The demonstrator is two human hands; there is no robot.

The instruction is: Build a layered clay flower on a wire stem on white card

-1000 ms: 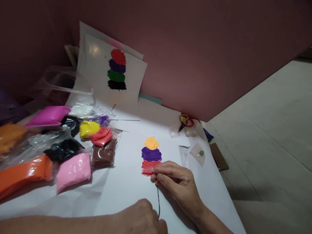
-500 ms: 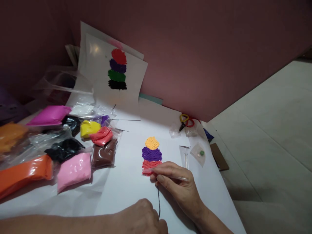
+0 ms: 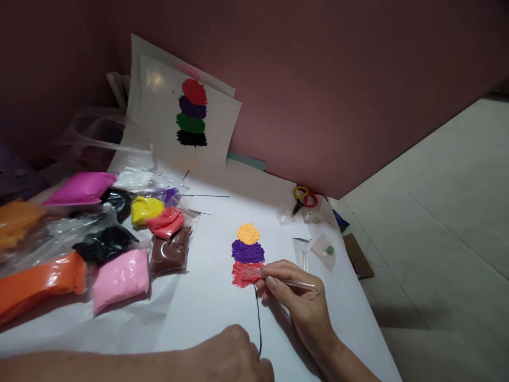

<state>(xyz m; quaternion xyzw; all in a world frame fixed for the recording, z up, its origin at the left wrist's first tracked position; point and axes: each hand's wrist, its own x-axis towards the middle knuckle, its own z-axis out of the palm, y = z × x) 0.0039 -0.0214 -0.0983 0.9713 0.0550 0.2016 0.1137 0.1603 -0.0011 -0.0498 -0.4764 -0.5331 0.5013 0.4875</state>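
Just below the middle of the frame, the red clay patch [image 3: 239, 273] lies immediately left of the fingertips of the right hand [image 3: 292, 289]. That hand is plainly the nearer of the two: its thumb and fingers pinch a clear plastic stick [image 3: 301, 285], whose far end reaches leftward over the red clay. Whether that end presses in or only skims the surface, I cannot tell.

The stick's long axis runs nearly sideways across the frame, dipping a little toward its right end. The red patch is also wider than it is tall, so the stick lies roughly along its width. It crosses the up-and-down line of the stack, where the purple patch [image 3: 247, 251] sits directly above the red and the pale orange patch [image 3: 248, 233] tops both. From the red clay's lower right, a thin dark line [image 3: 259, 323] runs down the white paper [image 3: 207, 302] toward the bottom of the frame.

Near the bottom edge, the left hand [image 3: 234, 354] rests with its knuckles bent, below the red clay and well apart from it. Its fingers are partly hidden, so whether it grasps anything cannot be told.
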